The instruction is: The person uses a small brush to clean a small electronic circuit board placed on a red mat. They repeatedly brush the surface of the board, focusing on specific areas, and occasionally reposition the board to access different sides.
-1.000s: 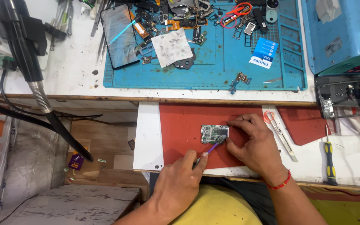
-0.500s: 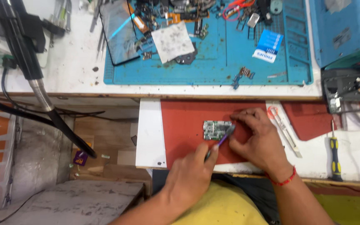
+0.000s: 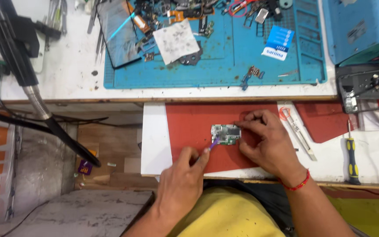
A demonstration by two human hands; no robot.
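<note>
Small green rectangular circuit board (image 3: pixel 226 134) lies on the red mat (image 3: pixel 189 127), and my right hand (image 3: pixel 266 142) pins its right edge with the fingertips. My left hand (image 3: pixel 180 186), below and left of the board, grips a thin purple-tipped tool (image 3: pixel 213 143) whose tip touches the board's left edge.

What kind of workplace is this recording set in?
Most likely a small electronics repair bench, probably for phones. A blue work mat holds loose parts and a dismantled phone screen; the left hand works a purple tool on a small circuit board steadied by the right hand.
</note>
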